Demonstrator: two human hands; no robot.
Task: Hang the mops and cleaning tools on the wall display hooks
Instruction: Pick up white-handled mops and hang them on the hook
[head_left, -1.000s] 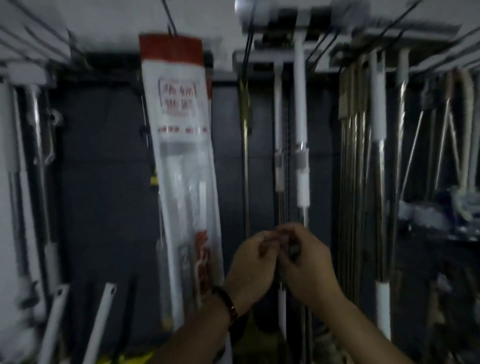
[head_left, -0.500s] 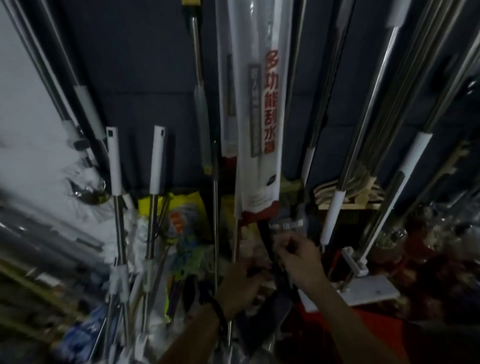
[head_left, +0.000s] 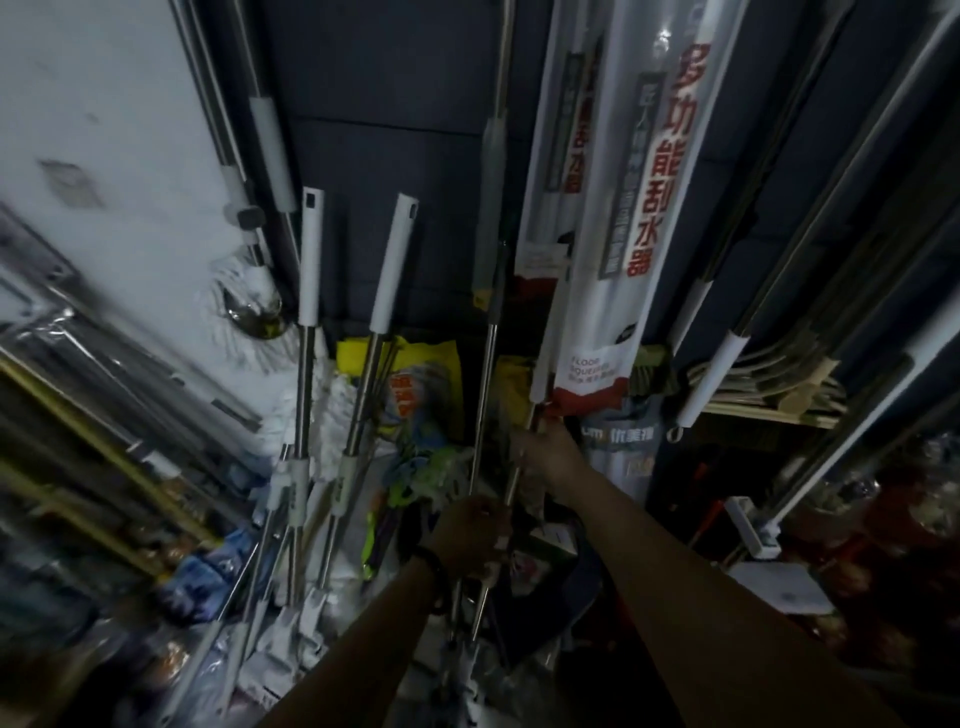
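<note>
Dim, blurred view down a dark wall panel (head_left: 384, 98). We see the left hand (head_left: 470, 535) clenched round a thin metal mop pole (head_left: 511, 480), low on its shaft. The right hand (head_left: 545, 447) grips the same pole higher up, just below its white sleeve (head_left: 543, 371). The pole tilts up-right beside a hanging packaged floor squeegee (head_left: 623, 249). Two white-handled mops (head_left: 310, 260) lean against the wall to the left, near a yellow bag (head_left: 415, 374).

yellow bag (head_left: 400, 374) on floor; wooden hangers (head_left: 769, 395) stacked at right
</note>
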